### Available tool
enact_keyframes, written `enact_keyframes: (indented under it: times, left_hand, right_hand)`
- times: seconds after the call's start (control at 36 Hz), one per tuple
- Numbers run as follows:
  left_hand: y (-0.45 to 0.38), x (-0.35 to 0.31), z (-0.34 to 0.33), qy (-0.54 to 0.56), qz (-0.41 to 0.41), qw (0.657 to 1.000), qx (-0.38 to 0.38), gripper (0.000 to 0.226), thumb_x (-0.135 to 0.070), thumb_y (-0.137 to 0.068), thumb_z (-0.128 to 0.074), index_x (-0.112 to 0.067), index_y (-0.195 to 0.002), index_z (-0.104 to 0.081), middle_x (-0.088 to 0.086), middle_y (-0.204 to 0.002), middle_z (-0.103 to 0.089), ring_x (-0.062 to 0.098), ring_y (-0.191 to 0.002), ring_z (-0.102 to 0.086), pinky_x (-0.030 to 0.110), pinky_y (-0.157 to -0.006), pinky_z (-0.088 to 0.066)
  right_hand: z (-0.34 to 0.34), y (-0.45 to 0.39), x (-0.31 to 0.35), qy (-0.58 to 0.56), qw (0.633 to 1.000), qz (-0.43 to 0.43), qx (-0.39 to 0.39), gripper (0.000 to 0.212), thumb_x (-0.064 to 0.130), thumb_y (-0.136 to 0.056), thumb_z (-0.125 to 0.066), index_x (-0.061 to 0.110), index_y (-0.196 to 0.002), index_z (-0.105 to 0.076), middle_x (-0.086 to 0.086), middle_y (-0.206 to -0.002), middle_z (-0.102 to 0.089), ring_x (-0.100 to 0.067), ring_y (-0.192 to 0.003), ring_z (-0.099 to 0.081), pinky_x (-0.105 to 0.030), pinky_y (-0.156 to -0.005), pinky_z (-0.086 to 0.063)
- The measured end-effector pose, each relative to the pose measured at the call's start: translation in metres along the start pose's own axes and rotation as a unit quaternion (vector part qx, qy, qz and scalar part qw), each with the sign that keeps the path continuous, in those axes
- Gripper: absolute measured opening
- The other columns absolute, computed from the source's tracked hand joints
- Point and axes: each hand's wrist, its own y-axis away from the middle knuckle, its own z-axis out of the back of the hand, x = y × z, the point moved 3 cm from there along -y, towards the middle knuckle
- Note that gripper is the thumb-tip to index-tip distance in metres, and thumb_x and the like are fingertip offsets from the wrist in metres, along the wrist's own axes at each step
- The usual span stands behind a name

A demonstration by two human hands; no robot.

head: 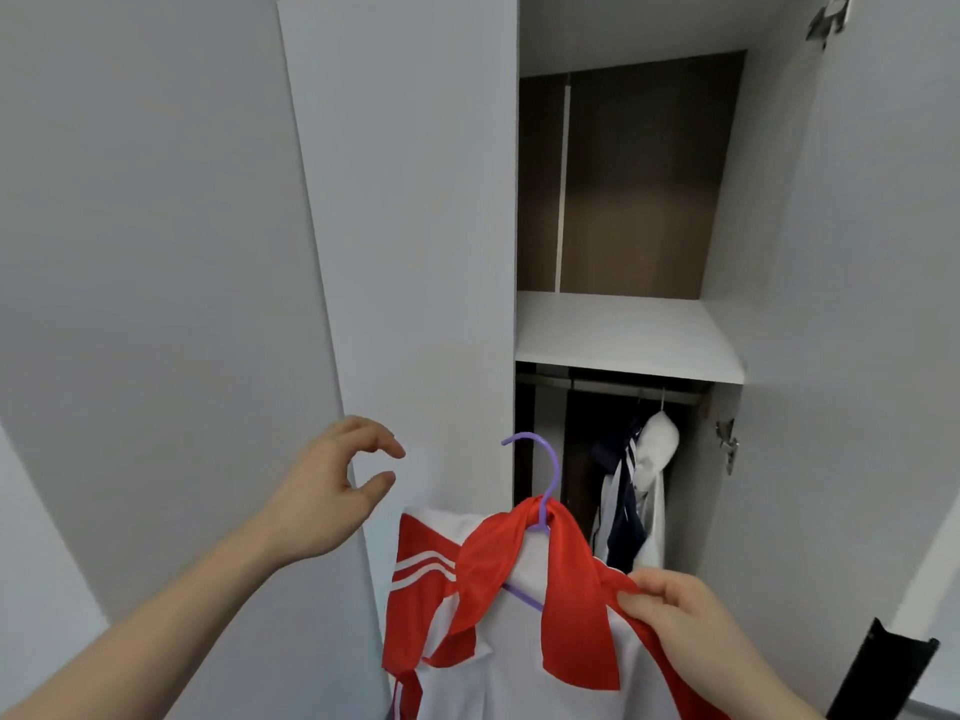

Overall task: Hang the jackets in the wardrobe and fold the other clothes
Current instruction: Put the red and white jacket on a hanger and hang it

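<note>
1. A white wardrobe (878, 252) stands open, its left door (410, 226) swung towards the camera; inside, a brown back panel sits above a white shelf (623, 330).
2. Below the shelf, a rail (613, 384) carries a navy-and-white garment (636, 491) on the right.
3. A red-and-white jacket (519, 615) hangs on a purple hanger (545, 491), in front of the opening and below the rail.
4. The right hand (680, 621) pinches the jacket's red collar.
5. The left hand (332, 491) is empty, fingers loosely curled, just left of the hanger's hook.
</note>
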Motion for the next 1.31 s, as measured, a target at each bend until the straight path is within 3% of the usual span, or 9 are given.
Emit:
enact_keyframes:
  times: [0.11,0.31,0.39,0.47,0.58,0.67,0.83,1.08,1.31]
  left_hand:
    - [-0.053,-0.001,-0.015,-0.017,-0.026,0.999,0.017,0.031,-0.026,-0.090,-0.071,-0.045,-0.112,-0.060,-0.022,-0.134,-0.046,0.002,-0.112,-0.055,0.012,-0.086,-0.039]
    - [-0.161,-0.025,-0.035,-0.042,-0.105,0.993,-0.022,0.051,-0.022,-0.085,-0.075,-0.029,-0.131,-0.055,-0.004,-0.154,-0.031,0.021,-0.139,-0.038,0.029,-0.104,-0.035]
    - [-0.197,-0.041,-0.045,-0.070,-0.149,0.985,-0.045,0.061,-0.025,-0.082,-0.075,-0.027,-0.137,-0.049,-0.001,-0.160,-0.023,0.027,-0.145,-0.030,0.041,-0.111,-0.040]
    - [-0.231,-0.054,-0.052,-0.125,-0.198,0.970,-0.067,0.075,-0.032,-0.080,-0.077,-0.027,-0.146,-0.042,0.003,-0.166,-0.013,0.031,-0.152,-0.019,0.048,-0.119,-0.030]
    - [-0.274,-0.063,-0.050,-0.174,-0.252,0.947,-0.102,0.080,-0.034,-0.081,-0.073,-0.023,-0.152,-0.037,0.009,-0.170,-0.005,0.034,-0.156,-0.005,0.049,-0.125,-0.012]
    - [-0.301,-0.059,-0.051,-0.211,-0.272,0.933,-0.104,0.082,-0.037,-0.084,-0.067,-0.022,-0.156,-0.032,0.010,-0.170,0.001,0.033,-0.157,0.004,0.052,-0.127,-0.004]
    - [-0.333,-0.041,-0.070,-0.275,-0.305,0.908,-0.083,0.086,-0.048,-0.089,-0.055,-0.022,-0.162,-0.016,0.010,-0.170,0.014,0.033,-0.156,0.016,0.056,-0.126,0.002]
    - [-0.354,-0.026,-0.090,-0.306,-0.338,0.881,-0.127,0.090,-0.063,-0.087,-0.044,-0.023,-0.162,-0.015,0.009,-0.171,0.006,0.037,-0.154,0.019,0.064,-0.122,0.005]
    - [-0.375,-0.011,-0.104,-0.328,-0.372,0.847,-0.193,0.080,-0.060,-0.089,-0.031,-0.020,-0.158,-0.034,0.005,-0.172,-0.004,0.035,-0.156,0.014,0.061,-0.123,0.009]
  right_hand:
    - [0.009,-0.013,-0.012,-0.003,0.998,-0.051,-0.022,0.018,0.019,-0.096,-0.065,0.010,-0.086,-0.076,-0.004,-0.066,-0.057,-0.009,-0.065,-0.052,-0.030,-0.069,-0.038]
    - [0.028,-0.028,-0.021,-0.030,0.991,-0.088,-0.094,0.024,0.011,-0.094,-0.063,0.016,-0.073,-0.073,0.006,-0.055,-0.051,-0.005,-0.051,-0.045,-0.023,-0.058,-0.033]
    - [0.029,-0.035,-0.022,-0.061,0.985,-0.097,-0.127,0.028,0.005,-0.092,-0.062,0.014,-0.069,-0.075,-0.004,-0.064,-0.068,-0.011,-0.058,-0.058,-0.026,-0.064,-0.042]
    - [0.024,-0.042,-0.019,-0.093,0.978,-0.103,-0.154,0.021,0.011,-0.092,-0.065,0.015,-0.074,-0.076,-0.019,-0.082,-0.075,-0.018,-0.068,-0.064,-0.032,-0.071,-0.045]
    - [0.018,-0.058,-0.016,-0.109,0.967,-0.118,-0.197,0.019,0.022,-0.087,-0.067,0.003,-0.085,-0.070,-0.022,-0.084,-0.074,-0.020,-0.071,-0.062,-0.034,-0.072,-0.045]
    - [0.013,-0.073,-0.018,-0.093,0.960,-0.134,-0.227,0.024,0.024,-0.091,-0.065,0.000,-0.088,-0.066,-0.010,-0.075,-0.071,-0.018,-0.069,-0.061,-0.033,-0.071,-0.044]
    - [-0.005,-0.097,-0.019,-0.075,0.942,-0.158,-0.285,0.019,0.028,-0.093,-0.062,0.015,-0.078,-0.062,0.001,-0.064,-0.062,-0.016,-0.060,-0.053,-0.031,-0.065,-0.040]
    - [-0.016,-0.134,-0.009,-0.058,0.922,-0.180,-0.337,0.019,0.022,-0.092,-0.060,0.014,-0.075,-0.061,0.005,-0.059,-0.063,-0.014,-0.058,-0.055,-0.026,-0.058,-0.042]
    - [-0.012,-0.152,-0.009,-0.059,0.926,-0.194,-0.318,0.016,0.019,-0.091,-0.058,0.011,-0.080,-0.066,0.000,-0.066,-0.069,-0.018,-0.064,-0.061,-0.028,-0.063,-0.045]
